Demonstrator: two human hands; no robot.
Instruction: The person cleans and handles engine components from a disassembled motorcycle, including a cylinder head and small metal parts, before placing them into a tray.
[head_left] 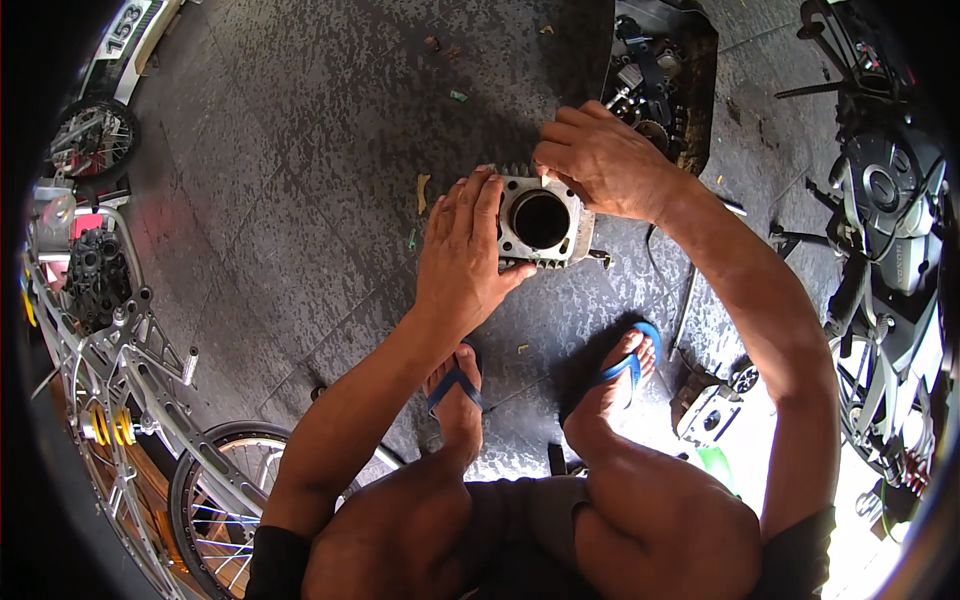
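Note:
A finned metal engine cylinder with a dark round bore sits on the floor in front of me. My left hand is closed round its left side, fingers over the upper edge and thumb along the lower edge. My right hand is closed at the cylinder's top right corner, fingers curled; a small pale bit shows under the fingertips, too small to name. My feet in blue flip-flops are below the cylinder.
A dark tray of engine parts lies at the upper right. A silver bike frame with a wheel is at left, a black motorcycle at right. A metal part lies right of my foot, and thin rods lie on the floor.

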